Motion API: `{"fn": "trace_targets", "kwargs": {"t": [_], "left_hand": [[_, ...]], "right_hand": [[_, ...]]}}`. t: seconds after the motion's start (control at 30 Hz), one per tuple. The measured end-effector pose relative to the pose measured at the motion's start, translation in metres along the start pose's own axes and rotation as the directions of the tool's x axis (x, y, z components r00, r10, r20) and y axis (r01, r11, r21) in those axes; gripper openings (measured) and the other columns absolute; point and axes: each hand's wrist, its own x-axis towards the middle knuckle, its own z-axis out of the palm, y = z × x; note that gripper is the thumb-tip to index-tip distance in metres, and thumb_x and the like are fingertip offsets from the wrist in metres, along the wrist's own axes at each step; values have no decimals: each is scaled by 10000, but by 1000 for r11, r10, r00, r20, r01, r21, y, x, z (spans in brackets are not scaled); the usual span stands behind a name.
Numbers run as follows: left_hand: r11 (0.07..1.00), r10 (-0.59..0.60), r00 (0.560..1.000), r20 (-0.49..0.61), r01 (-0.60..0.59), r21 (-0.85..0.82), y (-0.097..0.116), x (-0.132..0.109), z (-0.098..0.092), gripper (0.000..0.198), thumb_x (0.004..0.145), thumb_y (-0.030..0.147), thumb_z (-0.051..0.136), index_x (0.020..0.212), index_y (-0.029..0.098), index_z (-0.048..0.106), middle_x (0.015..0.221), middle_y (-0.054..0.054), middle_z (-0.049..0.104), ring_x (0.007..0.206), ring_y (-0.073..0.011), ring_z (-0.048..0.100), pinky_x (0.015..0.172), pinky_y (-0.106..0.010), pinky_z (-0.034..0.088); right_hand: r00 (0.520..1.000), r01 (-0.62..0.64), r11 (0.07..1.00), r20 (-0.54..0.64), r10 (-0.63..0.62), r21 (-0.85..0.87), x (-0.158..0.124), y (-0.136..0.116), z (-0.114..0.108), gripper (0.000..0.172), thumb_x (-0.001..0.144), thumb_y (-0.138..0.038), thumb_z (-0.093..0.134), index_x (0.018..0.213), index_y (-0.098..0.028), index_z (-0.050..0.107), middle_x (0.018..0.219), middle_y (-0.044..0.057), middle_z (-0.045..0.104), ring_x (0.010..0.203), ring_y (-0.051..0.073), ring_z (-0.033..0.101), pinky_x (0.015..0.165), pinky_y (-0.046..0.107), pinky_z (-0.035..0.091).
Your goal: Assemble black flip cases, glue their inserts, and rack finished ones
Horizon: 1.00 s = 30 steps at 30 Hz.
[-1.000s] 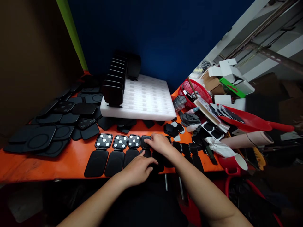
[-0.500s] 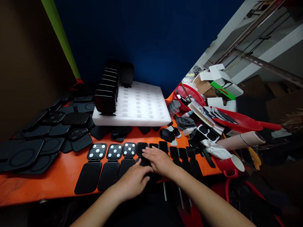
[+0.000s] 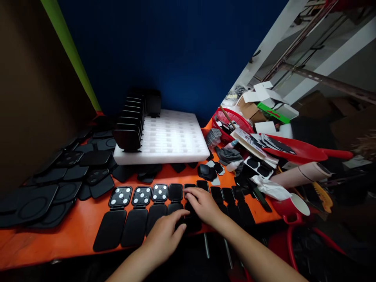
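"Feed check?"
"My left hand (image 3: 163, 234): thumb and finger apart. Can't tell if my right hand (image 3: 203, 204) is gripping. Both are over hinged black panels (image 3: 175, 192), lying in front of the white foam block (image 3: 179, 133)."

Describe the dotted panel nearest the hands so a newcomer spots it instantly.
On the orange table, in front of the white block, runs a row of black pads. The dotted panel is the third square from the left. It is the rightmost showing white dots; the next square rightward is plain black.
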Motion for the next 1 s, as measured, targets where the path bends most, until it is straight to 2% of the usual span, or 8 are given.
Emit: {"fn": "trace_targets", "kwargs": {"t": [0.07, 0.13, 0.3, 0.5, 0.67, 0.77, 0.87, 1.0], "left_hand": [[981, -79, 993, -91, 61, -183, -3, -3, 0, 333, 795, 294, 501, 1108, 241, 599, 1095, -50, 671, 1022, -237, 603, 902, -362, 449], [917, -160, 980, -123, 101, -386, -9, -4, -1, 320, 753, 314, 550, 1040, 185, 608, 1047, -77, 685, 992, -240, 619, 876, -347, 468], [811, -220, 974, -61, 148, -565, -21, -5, -6, 354, 709, 343, 623, 1010, 159, 600, 1021, -90, 695, 946, -251, 642, 856, -380, 484], [911, -203, 968, -147, 132, -391, -21, -25, -22, 378, 757, 343, 579, 1096, 176, 603, 1169, -90, 636, 1111, -254, 561, 968, -387, 414], [996, -94, 988, -119, 93, -13, -15, -35, -35, 308, 828, 365, 493, 1094, 281, 625, 1087, -23, 678, 1047, -263, 596, 943, -414, 424], [987, 55, 998, -18, -52, 149, -12, -29, -32, 265, 843, 312, 478, 1053, 299, 640, 1067, 8, 689, 1048, -243, 594, 1055, -450, 293], [976, 103, 995, 17, -105, 194, -14, -21, -27, 248, 846, 262, 472, 1027, 283, 640, 1016, 17, 701, 1008, -209, 614, 1121, -449, 144], [980, 8, 1000, 25, -13, 200, -18, -15, -26, 266, 855, 296, 452, 1052, 285, 630, 1079, 2, 682, 1237, -284, 449, 1084, -464, 247]], "right_hand": [[985, -175, 951, 55, 166, 257, -13, 1, -2, 329, 894, -389, 396, 897, -170, 641, 785, 56, 663, 737, 161, 599, 694, 291, 455], [948, -309, 836, 217, 233, 454, -24, 2, 0, 396, 874, -493, 394, 800, -163, 600, 647, 21, 591, 583, 126, 534, 582, 258, 418], [891, -428, 703, 394, 224, 568, -29, -11, 9, 335, 741, -497, 616, 747, -169, 549, 634, -29, 508, 557, 89, 456, 554, 225, 361], [916, -350, 831, 343, 207, 433, -13, -19, -1, 248, 720, -375, 655, 685, -165, 528, 602, -44, 474, 545, 80, 407, 524, 211, 313], [933, -345, 778, 286, 220, 526, 9, -22, -7, 254, 732, -377, 634, 704, -179, 478, 552, -45, 504, 505, 93, 443, 515, 220, 343], [948, -293, 802, 267, 173, 521, 26, -25, 7, 228, 751, -370, 610, 725, -169, 505, 603, -27, 531, 540, 100, 471, 551, 230, 372], [955, -251, 865, 254, 151, 434, 42, -22, 28, 224, 780, -371, 563, 705, -168, 509, 618, -27, 517, 549, 98, 454, 541, 225, 358], [949, -246, 908, 276, 154, 339, 54, -14, 49, 233, 791, -368, 531, 671, -174, 482, 614, -25, 522, 552, 105, 456, 533, 225, 357]]}}
